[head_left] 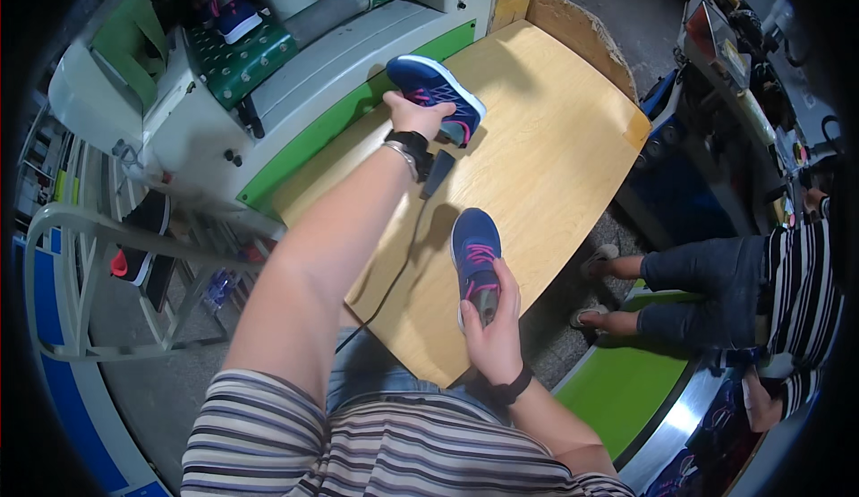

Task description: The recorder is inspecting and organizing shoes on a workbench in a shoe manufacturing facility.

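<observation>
A navy sneaker [428, 78] with pink laces and a pale sole is gripped in my left hand [422, 118], tilted over the far left part of the wooden table. My right hand [495, 336] holds a matching navy sneaker [475, 242] by its heel, toe pointing away from me, above the near part of the table. Fingers and thumb wrap the collar, where something grey shows in the opening. Between the two shoes lies a dark handheld tool [438, 173] with a black cord running toward me.
The wooden table [546, 130] has a raised brown board at its far end. A machine with a green perforated conveyor [255, 63] borders it on the left, carrying another shoe [234, 14]. A metal rack [143, 246] stands at left. Another person [716, 291] works at right, beside a green belt [617, 381].
</observation>
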{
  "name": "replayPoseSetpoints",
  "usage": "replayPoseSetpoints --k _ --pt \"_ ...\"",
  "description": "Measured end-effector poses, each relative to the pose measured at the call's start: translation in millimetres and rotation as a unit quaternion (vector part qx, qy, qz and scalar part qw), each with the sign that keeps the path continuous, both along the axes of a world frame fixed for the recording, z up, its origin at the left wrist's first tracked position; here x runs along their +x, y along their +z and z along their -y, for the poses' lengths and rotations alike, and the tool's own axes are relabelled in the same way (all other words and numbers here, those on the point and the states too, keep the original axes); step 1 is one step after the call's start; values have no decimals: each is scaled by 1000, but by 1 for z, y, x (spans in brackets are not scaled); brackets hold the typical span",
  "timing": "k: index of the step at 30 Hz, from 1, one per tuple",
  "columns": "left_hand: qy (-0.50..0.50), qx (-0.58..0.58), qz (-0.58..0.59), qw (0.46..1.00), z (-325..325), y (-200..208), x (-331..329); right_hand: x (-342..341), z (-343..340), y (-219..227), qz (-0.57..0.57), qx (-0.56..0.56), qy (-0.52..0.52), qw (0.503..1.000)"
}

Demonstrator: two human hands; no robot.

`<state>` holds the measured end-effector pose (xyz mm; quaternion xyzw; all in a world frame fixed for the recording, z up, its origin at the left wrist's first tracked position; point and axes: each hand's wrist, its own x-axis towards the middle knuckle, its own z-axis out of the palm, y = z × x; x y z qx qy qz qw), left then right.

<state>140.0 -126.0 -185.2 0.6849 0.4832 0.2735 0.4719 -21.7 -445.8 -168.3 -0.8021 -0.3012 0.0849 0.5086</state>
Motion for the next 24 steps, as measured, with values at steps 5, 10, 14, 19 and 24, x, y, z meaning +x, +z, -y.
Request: replayPoseSetpoints --k 5,10,14,19,24 --pt "-229 86 -117 962 -34 81 -96 0 0 -14 -68 34 -41 996" --pt "-280 276 -314 864 -7 72 -242 -2 -31 -15 -74 67 -45 994" --pt "-252 224 -199 920 53 42 -277 -5 -114 -33 53 76 -17 996" --pt "-311 -160 106 931 47 44 -313 22 -136 -1 -285 97 201 932" --pt "-205 193 167 945 19 204 -383 62 -26 140 54 110 75 990"
